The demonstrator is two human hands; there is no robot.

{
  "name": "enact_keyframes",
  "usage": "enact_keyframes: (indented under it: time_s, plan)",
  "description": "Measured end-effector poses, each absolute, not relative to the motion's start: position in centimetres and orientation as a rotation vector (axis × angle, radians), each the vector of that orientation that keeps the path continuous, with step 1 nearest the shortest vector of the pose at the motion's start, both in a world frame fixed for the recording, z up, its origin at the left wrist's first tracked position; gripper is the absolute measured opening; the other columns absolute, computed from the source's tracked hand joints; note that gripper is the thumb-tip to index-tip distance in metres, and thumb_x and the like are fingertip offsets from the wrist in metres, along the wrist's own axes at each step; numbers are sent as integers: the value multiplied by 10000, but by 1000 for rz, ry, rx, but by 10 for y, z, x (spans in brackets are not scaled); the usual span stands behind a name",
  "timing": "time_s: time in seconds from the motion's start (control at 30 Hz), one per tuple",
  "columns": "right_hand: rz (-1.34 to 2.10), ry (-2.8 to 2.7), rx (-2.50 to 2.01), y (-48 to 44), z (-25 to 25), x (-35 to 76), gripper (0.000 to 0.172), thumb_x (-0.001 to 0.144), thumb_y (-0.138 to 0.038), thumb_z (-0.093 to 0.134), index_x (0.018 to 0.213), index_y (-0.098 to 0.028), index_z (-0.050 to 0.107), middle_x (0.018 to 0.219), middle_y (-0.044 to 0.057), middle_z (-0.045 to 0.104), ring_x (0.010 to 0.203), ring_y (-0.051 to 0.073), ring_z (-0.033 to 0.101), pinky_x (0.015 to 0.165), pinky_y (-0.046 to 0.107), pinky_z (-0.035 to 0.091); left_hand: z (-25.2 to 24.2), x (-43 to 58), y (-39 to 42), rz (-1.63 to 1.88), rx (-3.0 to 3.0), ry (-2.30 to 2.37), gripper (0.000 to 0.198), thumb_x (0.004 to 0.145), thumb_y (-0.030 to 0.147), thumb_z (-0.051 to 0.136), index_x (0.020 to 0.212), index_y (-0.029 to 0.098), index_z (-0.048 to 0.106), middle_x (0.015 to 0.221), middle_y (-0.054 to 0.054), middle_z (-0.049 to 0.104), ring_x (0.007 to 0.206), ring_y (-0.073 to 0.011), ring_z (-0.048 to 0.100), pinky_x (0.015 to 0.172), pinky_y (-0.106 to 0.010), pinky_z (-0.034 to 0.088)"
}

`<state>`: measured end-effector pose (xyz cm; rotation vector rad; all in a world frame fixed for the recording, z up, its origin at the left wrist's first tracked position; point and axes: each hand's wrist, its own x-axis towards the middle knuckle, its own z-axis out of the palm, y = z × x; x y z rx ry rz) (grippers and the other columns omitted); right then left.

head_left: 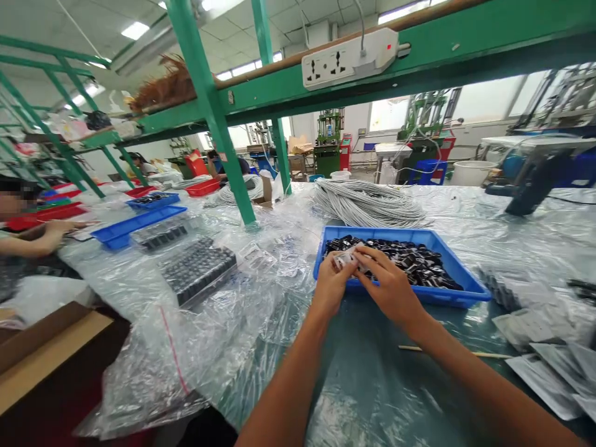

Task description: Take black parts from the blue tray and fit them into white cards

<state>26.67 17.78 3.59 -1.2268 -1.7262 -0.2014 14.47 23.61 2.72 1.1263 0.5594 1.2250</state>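
— Plastic sheeting over the whole bench, green rack post up the middle. Where are your hands?

— Both at centre frame, over the near-left corner of the blue tray. My left hand and my right hand meet on a small pale packet. The fingers of both are curled in and pinch it from either side, and neither hand is open.

— What stage would you call it?

— Working the packet between my fingertips, I'd judge. It is held just above the tray's rim, with the black parts heaped close behind it.

— And what does it ask of you next?

— A light, steady pinch, I think. It's thin and floppy, so it could easily slip or crumple.

— How does it look?

— Whitish and a bit glossy, with a dark speck showing. My fingers hide most of it, so I can't tell what's inside.

— Anything else around?

— A grey cable coil lies beyond the tray and flat packets lie at lower right, with a thin stick just past my right forearm. At far left a co-worker's hand rests on the bench, well apart from mine.
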Motion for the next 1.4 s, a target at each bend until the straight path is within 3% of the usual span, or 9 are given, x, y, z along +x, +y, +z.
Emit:
enact_keyframes:
  time_s: [0.2,0.33,0.47,0.73,0.8,0.87,1.0,1.23,1.4]
  plan:
    - [-253,-1711,-1215,174,35,262,317,928,-272,541,1215,-165,625,1230,141,648,1142,270,624,998,443,519,32,145,229,1228,1010,498,394,597,350,853,882,130,693,810,-24,674,742,-124,584,736,-252,441]
    - [-60,-1613,-1261,170,38,260,299,897,-327,582,1155,-185,636,1191,116,671,1075,269,659,919,443,572,36,143,227,1191,960,499,372,545,356,880,787,141,695,724,-5,644,680,-107,552,683,-239,419]
    - [196,-1559,-1268,172,44,267,269,853,-360,620,1069,-208,672,1115,81,713,944,252,713,826,413,617,35,141,230,1161,1045,484,362,566,350,860,825,149,705,777,-18,663,737,-129,577,728,-253,429]
    - [79,-1792,-1396,179,48,283,332,849,-201,533,1125,-198,717,872,53,778,727,217,736,720,334,601,27,133,246,1284,1369,872,227,637,296,743,809,163,677,710,2,647,662,-140,575,656,-257,439]
    - [-14,-1797,-1430,183,47,286,357,865,-159,495,1152,-188,706,934,75,773,783,224,735,771,347,592,26,131,252,1351,1328,934,237,634,298,732,814,155,672,739,-12,664,700,-152,592,691,-267,451]
    - [-128,-1743,-1476,186,47,290,373,875,-143,478,1180,-175,689,1102,120,732,977,268,706,872,408,571,28,131,256,1349,1201,876,281,632,319,729,847,152,661,780,-24,684,746,-169,618,731,-285,469]
    - [-263,-1705,-1465,190,45,291,383,920,-211,474,1274,-189,617,1356,146,578,1274,312,526,1033,522,471,36,136,249,1238,956,662,343,601,307,755,886,142,660,846,-47,713,827,-207,665,774,-310,493]
    - [-84,-1839,-1287,186,35,270,381,969,-229,430,1308,-151,583,1379,171,560,1293,267,522,1097,484,433,39,139,237,1159,948,574,474,589,302,857,992,113,693,941,-75,731,862,-181,670,779,-263,485]
    - [-47,-1806,-1318,181,35,260,413,951,-216,450,1336,-104,546,1393,201,547,1308,278,511,1098,499,423,34,140,238,1184,922,620,462,538,289,879,926,114,700,901,-62,731,821,-158,662,772,-253,486]
